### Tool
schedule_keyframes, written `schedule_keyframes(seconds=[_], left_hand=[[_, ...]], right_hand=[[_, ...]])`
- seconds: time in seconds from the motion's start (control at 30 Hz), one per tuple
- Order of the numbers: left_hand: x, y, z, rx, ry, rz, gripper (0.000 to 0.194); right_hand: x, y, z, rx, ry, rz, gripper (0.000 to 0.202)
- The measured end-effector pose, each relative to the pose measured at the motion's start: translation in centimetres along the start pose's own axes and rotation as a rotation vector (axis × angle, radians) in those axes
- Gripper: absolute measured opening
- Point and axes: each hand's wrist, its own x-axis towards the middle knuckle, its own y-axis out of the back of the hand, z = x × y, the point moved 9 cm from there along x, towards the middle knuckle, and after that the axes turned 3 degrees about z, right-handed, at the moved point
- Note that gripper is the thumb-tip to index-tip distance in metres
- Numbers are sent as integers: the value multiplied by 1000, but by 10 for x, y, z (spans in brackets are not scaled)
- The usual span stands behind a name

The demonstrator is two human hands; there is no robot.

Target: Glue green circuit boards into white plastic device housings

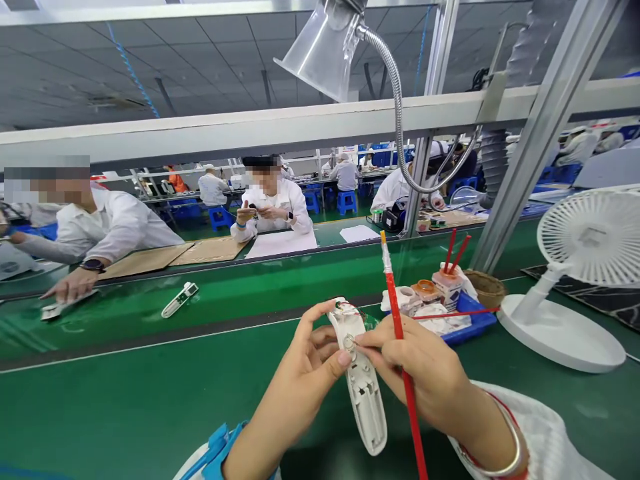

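Fingers of the person's left hand (313, 363) are clamped on the side edges of a long white plastic casing (367, 400), thumb on its near face, raised at a tilt above the table between both hands. The right hand (425, 363) has its fingertips together at a round recess in the upper part; whether they pinch something tiny there cannot be told. A red brush (393, 300) with a pale-wrapped neck slants through that hand, gripped between its fingers.

The casing looks light and stiff, its hollow face ribbed and slotted, its smooth skin perhaps a little slippery. Thin wires at the top end seem the fragile part, so the firm side edges look safest to hold.

Beneath lies a smooth green table (125, 413). Right of the hands, a glossy blue tray (470, 331) carries small tubs; beyond stands a round-headed white fan (595, 230). Farther off, a slim white part (180, 300) rests on a shiny green belt (260, 288), and people in white coats work across it.
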Motion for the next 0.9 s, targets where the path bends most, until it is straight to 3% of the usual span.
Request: schedule_keyframes(seconds=[0.13, 0.3, 0.9], left_hand=[[1, -1, -5, -90, -5, 60, 63], [3, -1, -10, -102, 15, 100, 67], [8, 15, -19, 37, -33, 236, 46]], right_hand=[[-1, -5, -12, -208, 70, -95, 13], [2, -16, -14, -354, 104, -203, 24], [-10, -33, -5, -299, 57, -247, 19]])
